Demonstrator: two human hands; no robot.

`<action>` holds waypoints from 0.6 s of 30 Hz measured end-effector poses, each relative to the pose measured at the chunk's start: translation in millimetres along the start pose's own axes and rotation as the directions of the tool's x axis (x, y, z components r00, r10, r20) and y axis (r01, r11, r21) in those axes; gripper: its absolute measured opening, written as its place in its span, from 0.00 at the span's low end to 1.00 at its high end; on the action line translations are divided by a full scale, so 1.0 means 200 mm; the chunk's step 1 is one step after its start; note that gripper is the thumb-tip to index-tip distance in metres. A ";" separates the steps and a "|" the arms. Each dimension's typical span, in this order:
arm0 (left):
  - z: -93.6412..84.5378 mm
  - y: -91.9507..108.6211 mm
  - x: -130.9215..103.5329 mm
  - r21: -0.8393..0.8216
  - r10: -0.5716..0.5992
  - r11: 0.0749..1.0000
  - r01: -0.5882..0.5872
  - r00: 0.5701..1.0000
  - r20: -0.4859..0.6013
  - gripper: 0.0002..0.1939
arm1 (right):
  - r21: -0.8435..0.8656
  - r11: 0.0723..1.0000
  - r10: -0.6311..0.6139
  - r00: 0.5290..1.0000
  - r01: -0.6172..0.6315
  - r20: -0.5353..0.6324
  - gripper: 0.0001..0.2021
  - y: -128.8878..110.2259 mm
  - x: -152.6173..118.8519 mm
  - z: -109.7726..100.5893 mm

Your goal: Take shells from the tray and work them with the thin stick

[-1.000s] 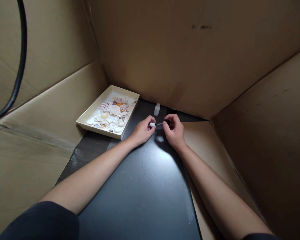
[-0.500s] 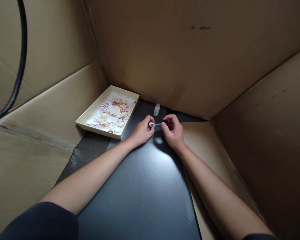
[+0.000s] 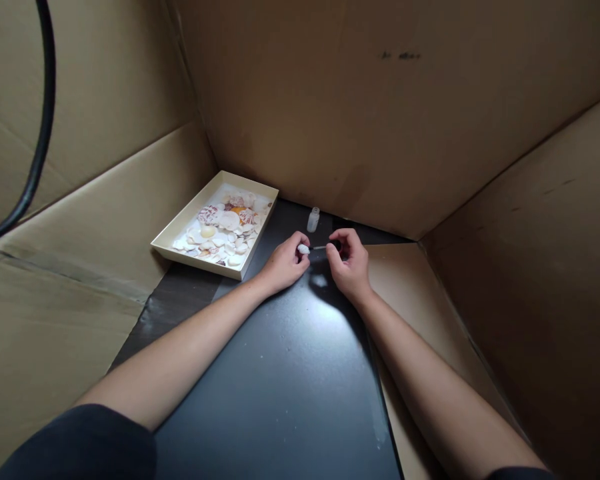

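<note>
Between the fingertips of my left hand (image 3: 284,263) is a small white piece, seemingly a shell (image 3: 303,249). My right hand (image 3: 350,265) pinches a thin brush (image 3: 319,248) by its black cap-like handle, partly hidden behind the fingers. The brush's dark tip points left and meets the right edge of the white shell. Just beyond my hands stands a small uncapped, whitish see-through bottle (image 3: 313,220) on the dark table.
A shallow cream box (image 3: 200,264) holding several seashells (image 3: 229,221) lies to the left. Cardboard walls (image 3: 300,120) enclose the dark tabletop (image 3: 275,393). A flat cardboard sheet (image 3: 405,280) lies at right; a black cable (image 3: 43,127) hangs at upper left.
The white shell has turned slightly in my left fingers, showing more of its pale surface. My right hand has shifted a little to the right with the brush.
</note>
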State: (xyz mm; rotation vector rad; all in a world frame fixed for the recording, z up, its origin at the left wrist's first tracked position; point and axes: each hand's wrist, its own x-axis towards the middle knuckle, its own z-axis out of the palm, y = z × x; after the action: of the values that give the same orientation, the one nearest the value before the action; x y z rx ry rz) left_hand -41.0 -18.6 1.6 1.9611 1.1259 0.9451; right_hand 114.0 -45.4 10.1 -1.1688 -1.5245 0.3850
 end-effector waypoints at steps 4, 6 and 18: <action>0.00 -0.01 0.00 0.006 0.003 1.000 -0.003 1.000 0.002 0.09 | -0.001 1.000 -0.016 0.999 0.016 0.049 0.05 0.00 0.00 0.00; 0.00 -0.01 0.00 0.009 0.007 1.000 -0.007 1.000 0.002 0.09 | -0.019 1.000 -0.015 0.999 0.016 0.042 0.05 0.00 0.00 0.00; 0.00 0.01 0.00 0.015 0.011 1.000 -0.011 1.000 -0.012 0.09 | -0.001 0.999 -0.041 0.999 0.041 0.009 0.04 0.00 0.00 0.00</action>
State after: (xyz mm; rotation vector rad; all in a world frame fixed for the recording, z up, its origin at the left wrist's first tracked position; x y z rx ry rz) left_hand -40.5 -19.4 2.9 1.9782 1.1328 0.9578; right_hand 113.5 -45.9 10.1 -1.1363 -1.5549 0.3618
